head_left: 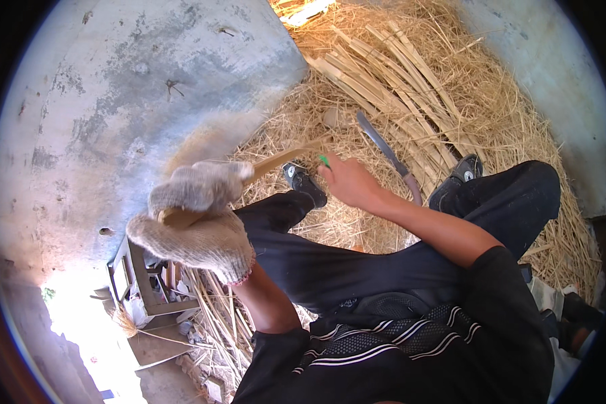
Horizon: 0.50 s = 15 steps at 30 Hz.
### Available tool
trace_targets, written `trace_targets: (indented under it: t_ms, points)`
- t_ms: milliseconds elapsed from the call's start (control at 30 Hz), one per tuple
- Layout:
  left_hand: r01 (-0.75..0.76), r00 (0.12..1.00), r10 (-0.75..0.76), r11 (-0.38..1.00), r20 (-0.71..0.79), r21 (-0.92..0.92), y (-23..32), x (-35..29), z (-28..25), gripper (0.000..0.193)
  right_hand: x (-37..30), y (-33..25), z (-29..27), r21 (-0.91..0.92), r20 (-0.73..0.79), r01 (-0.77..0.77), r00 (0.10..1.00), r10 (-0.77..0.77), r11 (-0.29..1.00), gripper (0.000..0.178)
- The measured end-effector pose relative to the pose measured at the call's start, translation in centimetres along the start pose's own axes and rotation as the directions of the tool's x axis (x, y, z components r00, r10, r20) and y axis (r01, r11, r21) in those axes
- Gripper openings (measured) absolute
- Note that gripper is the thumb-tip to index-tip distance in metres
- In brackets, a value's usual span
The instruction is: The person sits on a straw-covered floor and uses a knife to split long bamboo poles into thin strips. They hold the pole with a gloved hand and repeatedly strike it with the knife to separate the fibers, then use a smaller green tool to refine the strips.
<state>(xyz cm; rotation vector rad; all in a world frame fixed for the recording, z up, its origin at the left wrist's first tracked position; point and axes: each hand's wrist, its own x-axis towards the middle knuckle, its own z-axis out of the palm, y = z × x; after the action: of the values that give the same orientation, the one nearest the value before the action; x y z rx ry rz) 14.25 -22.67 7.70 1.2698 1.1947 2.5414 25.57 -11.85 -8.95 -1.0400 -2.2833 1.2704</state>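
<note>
My left hand [202,239], in a knitted work glove, is closed around a pale split strip of bamboo or wood [283,157]. The strip slants up and right from the glove, and its far end lies close to my right hand. My bare right hand [353,183] is curled shut on a small tool with a green handle [324,161]; only a bit of green shows, and its blade or working end cannot be made out. Just right of that hand, a long knife [378,137] with a dark blade and brownish handle rests on the shavings.
Several long split strips [397,81] lie in a bundle on deep straw-coloured shavings [512,101]. A pale stained wall [114,101] rises at the left. My dark shoes [304,183] stand among the shavings. A wooden frame stool [138,289] and thin sticks are at lower left.
</note>
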Motion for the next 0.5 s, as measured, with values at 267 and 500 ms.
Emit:
trace_targets:
  t_ms: [267, 500]
  points:
    - [-0.134, 0.983, 0.122, 0.988, 0.140, 0.079, 6.9, 1.4, 0.9, 0.065, -5.8, -9.5, -4.3, 0.316, -0.128, 0.436, 0.899, -0.418, 0.842, 0.027]
    - [-0.081, 0.977, 0.090, 0.995, 0.196, -0.057, 10.5, 2.6, -0.2, 0.050, -5.9, -10.6, -7.3, 0.379, -0.237, 0.473, 0.881, -0.411, 0.795, 0.022]
